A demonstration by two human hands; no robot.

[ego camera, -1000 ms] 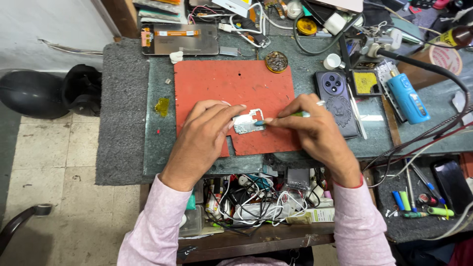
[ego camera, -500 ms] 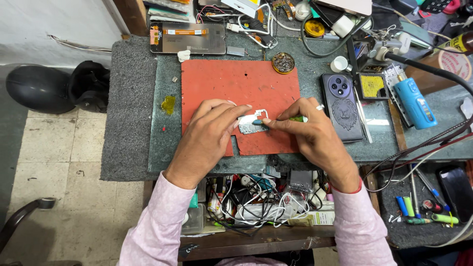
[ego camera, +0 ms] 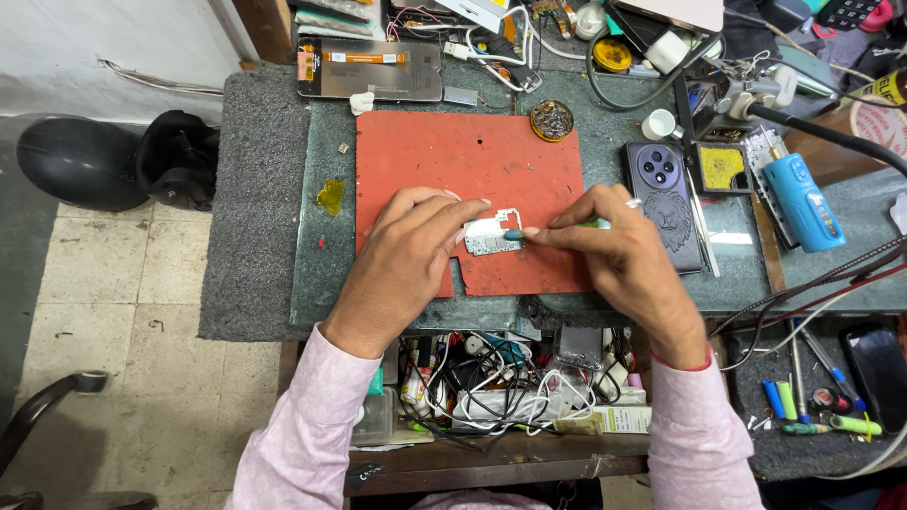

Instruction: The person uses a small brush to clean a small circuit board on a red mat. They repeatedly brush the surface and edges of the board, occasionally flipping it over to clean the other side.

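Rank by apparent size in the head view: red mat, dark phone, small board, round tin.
1. Red mat, largest by far.
2. Dark phone.
3. Small board, partly hidden by the left hand.
4. Round tin, smallest, though close to the board.

The left hand pins a small circuit board to the red mat on the bench. The right hand holds a green-tipped tool against the board's right edge.
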